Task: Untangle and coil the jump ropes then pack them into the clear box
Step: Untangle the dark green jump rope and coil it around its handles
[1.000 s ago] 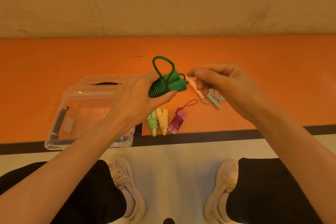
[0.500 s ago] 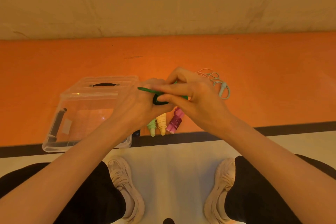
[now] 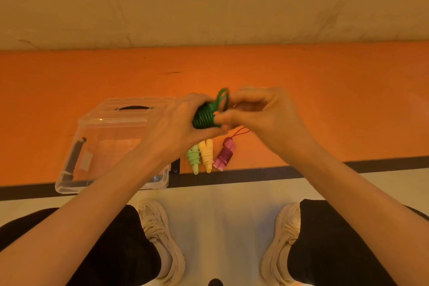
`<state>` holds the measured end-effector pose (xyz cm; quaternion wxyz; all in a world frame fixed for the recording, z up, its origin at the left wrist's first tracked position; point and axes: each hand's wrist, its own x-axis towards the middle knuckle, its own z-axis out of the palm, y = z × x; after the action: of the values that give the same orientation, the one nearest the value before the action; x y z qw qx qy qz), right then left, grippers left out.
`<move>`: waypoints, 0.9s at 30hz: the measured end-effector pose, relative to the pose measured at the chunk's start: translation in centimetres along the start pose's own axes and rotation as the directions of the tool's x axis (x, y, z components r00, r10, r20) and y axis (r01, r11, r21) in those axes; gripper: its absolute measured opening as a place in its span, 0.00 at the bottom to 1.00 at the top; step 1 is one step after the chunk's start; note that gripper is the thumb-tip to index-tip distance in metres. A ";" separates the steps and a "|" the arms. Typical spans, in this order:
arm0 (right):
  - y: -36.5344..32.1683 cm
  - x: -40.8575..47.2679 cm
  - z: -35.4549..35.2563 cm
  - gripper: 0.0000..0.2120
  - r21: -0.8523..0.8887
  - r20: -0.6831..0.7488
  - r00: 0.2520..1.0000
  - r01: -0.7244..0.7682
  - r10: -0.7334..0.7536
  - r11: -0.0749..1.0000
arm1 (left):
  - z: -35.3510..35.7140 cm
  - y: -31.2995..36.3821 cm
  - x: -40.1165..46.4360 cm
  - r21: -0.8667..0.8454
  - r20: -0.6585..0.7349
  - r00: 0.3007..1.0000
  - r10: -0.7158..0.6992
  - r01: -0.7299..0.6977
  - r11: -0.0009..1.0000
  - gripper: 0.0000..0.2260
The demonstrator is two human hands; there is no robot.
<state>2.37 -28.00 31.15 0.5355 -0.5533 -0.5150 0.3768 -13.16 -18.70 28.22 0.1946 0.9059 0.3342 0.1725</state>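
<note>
My left hand (image 3: 178,123) grips a dark green jump rope (image 3: 205,117) wound in tight turns around its handles, held above the orange surface. My right hand (image 3: 260,114) pinches the green cord's loose loop, which sticks up at the bundle's top. Below them lie three wound ropes side by side near the front edge: light green (image 3: 193,158), yellow (image 3: 206,153) and magenta (image 3: 224,154). The clear box (image 3: 76,146) sits open at the left, partly behind my left forearm. The pale blue rope seen earlier is hidden behind my right hand.
The orange surface (image 3: 325,100) runs wide to the right and back, ending at a beige wall. A black strip edges its front. My legs and pale shoes are on the white floor below.
My hands have lifted slightly and parted a little. The green loop now stands up above the bundle, where half a second ago my right hand covered it and drew the cord across.
</note>
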 end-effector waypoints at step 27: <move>1.5 1.0 -2.3 0.04 0.233 0.109 0.880 -0.476 0.463 0.848 | -0.4 0.7 -0.7 -0.252 -0.128 0.992 0.017 -0.049 0.967 0.22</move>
<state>5.08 -27.32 30.12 0.4804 -0.5800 -0.3249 0.5720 -13.48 -19.59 28.71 0.2850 0.8663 0.3059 0.2733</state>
